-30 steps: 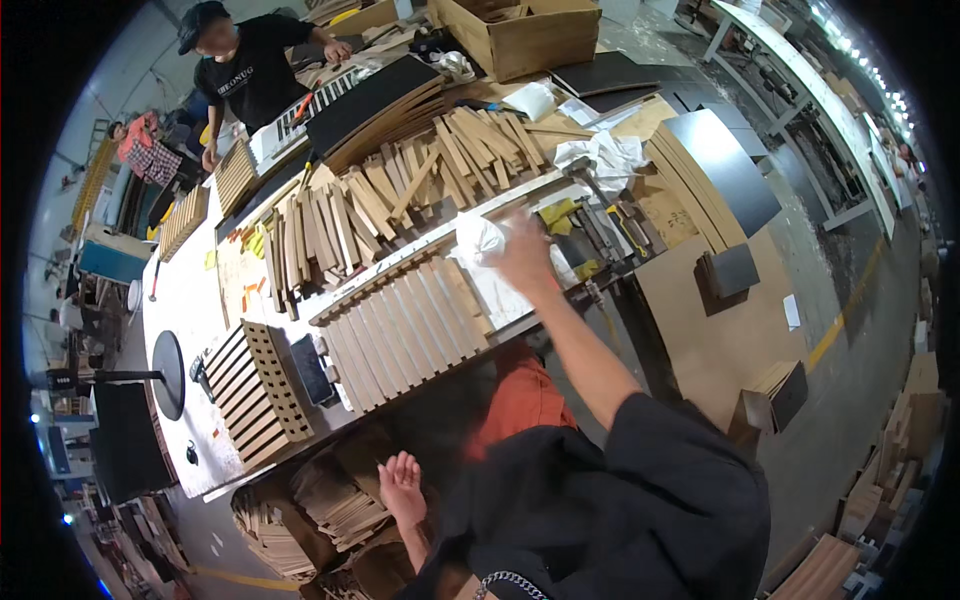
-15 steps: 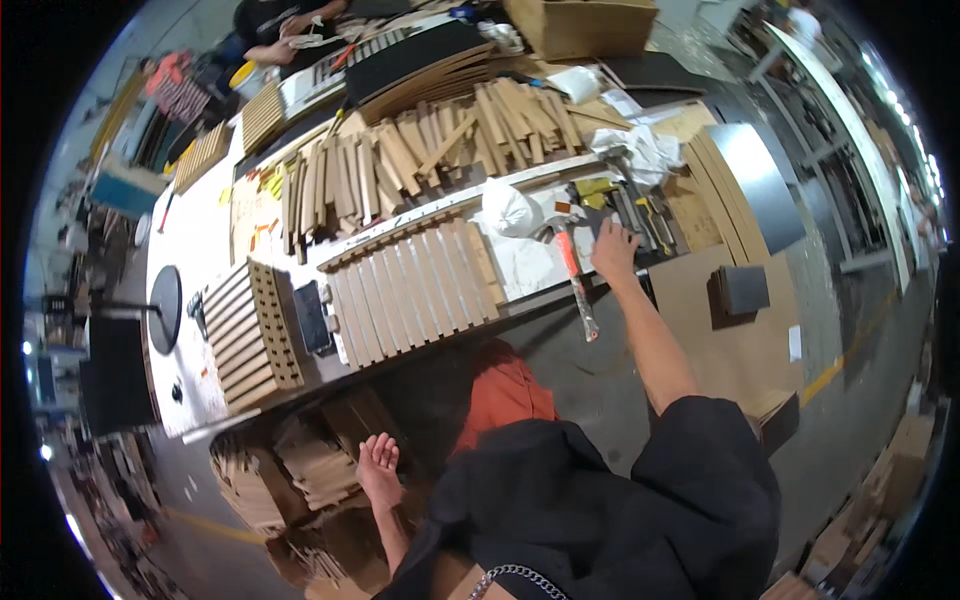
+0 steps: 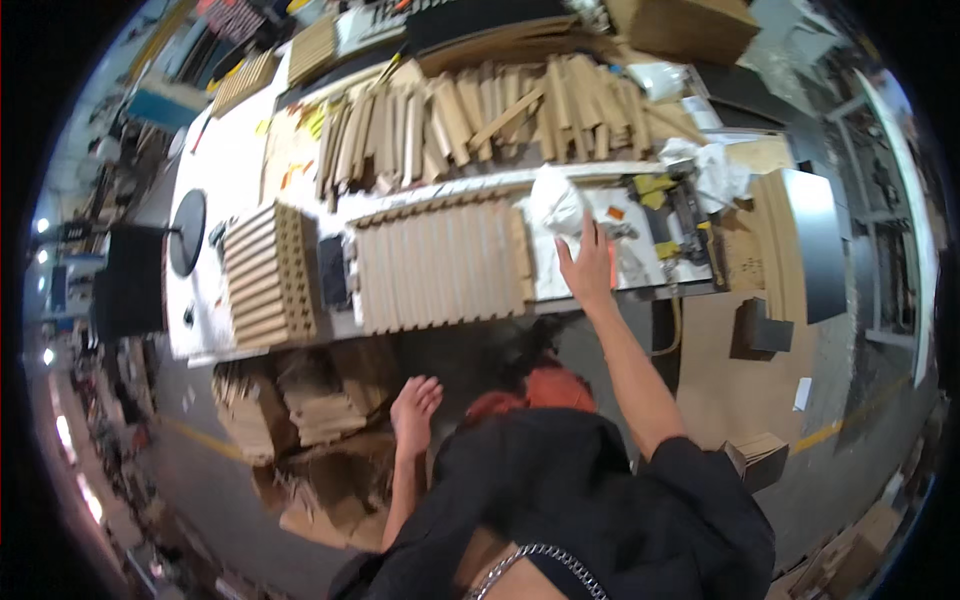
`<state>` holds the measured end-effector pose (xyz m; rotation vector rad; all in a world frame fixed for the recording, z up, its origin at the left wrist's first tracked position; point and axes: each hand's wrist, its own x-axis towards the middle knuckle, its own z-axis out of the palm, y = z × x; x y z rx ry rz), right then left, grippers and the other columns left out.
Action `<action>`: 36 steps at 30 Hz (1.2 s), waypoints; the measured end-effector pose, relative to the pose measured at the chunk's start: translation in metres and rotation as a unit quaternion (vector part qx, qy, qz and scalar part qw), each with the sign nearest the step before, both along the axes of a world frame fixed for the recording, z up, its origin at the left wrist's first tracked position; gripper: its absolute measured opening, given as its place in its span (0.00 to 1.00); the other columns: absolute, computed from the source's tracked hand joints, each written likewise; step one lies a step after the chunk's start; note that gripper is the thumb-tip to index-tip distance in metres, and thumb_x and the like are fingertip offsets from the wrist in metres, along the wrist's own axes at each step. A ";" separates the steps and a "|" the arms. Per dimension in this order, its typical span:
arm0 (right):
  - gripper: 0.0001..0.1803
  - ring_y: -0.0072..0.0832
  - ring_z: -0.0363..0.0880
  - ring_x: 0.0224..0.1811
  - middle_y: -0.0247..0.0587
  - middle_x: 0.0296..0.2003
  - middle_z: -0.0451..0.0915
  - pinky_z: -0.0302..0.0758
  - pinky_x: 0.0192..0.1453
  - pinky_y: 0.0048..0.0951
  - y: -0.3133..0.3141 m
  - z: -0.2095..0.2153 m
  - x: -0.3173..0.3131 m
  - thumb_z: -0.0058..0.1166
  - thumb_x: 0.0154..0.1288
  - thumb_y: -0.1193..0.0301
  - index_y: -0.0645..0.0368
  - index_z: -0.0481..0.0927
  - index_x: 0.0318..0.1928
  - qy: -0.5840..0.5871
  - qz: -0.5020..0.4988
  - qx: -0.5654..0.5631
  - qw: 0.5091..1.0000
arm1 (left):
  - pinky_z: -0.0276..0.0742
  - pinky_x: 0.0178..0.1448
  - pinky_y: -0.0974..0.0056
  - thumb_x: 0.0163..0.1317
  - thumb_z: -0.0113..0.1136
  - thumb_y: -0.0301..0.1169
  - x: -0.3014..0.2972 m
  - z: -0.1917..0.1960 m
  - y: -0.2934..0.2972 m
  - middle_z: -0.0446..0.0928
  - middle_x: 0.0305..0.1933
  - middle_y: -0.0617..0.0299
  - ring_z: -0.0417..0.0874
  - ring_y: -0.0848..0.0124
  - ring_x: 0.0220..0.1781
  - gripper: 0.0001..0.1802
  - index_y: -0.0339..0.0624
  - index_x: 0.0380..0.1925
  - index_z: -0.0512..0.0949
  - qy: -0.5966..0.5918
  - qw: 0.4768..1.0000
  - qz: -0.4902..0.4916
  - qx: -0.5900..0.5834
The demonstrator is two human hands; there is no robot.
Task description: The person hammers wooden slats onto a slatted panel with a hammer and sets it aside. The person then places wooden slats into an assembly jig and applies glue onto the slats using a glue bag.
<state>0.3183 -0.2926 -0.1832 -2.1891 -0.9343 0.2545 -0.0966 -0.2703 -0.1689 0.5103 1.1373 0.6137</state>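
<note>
My right hand [image 3: 590, 264] reaches over the table with thumb and fingers apart, its fingertips beside a white cloth-like bundle [image 3: 555, 202]. Whether they touch it, I cannot tell. Partly behind that hand is a hammer with an orange handle [image 3: 613, 264]. A panel of parallel wooden slats [image 3: 440, 265] lies left of the bundle. Down in front of the table edge, my left hand [image 3: 416, 408] hangs with loosely bent fingers and nothing in it. Left of the panel are a dark phone-like slab [image 3: 335, 271] and a stack of slatted wood pieces [image 3: 265, 278].
Loose wooden strips [image 3: 480, 115] are heaped behind a long pale rail [image 3: 460, 185]. Hand tools [image 3: 680, 215] lie at the right by crumpled white plastic [image 3: 722, 172]. A round black disc [image 3: 188, 232] stands at left. Opened cardboard boxes [image 3: 325, 400] sit below the table.
My right hand has moved left from the tools to the white bundle. My left hand has risen slightly. The whole view has shifted, with the table's things appearing farther right.
</note>
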 end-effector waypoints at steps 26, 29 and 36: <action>0.51 0.43 0.69 0.66 0.51 0.66 0.65 0.69 0.68 0.45 0.044 0.197 0.035 0.63 0.55 0.63 0.61 0.47 0.74 0.730 0.292 0.367 0.498 | 0.79 0.50 0.67 0.73 0.49 0.40 0.101 0.072 0.029 0.80 0.46 0.53 0.83 0.69 0.45 0.22 0.29 0.53 0.73 0.087 0.989 -0.025 0.114; 0.53 0.48 0.68 0.65 0.51 0.68 0.60 0.76 0.58 0.52 0.037 0.193 -0.024 0.56 0.58 0.38 0.48 0.47 0.75 0.697 0.307 0.460 0.457 | 0.77 0.54 0.66 0.73 0.49 0.43 0.115 0.104 0.062 0.80 0.46 0.54 0.82 0.70 0.48 0.25 0.30 0.54 0.73 0.047 0.975 -0.062 0.208; 0.34 0.35 0.82 0.45 0.43 0.51 0.78 0.85 0.34 0.40 0.037 0.259 -0.085 0.42 0.70 0.41 0.49 0.64 0.67 0.702 0.175 0.424 0.545 | 0.78 0.48 0.66 0.71 0.54 0.40 0.139 0.219 0.117 0.83 0.38 0.53 0.83 0.69 0.40 0.22 0.30 0.52 0.76 -0.030 0.899 -0.147 0.412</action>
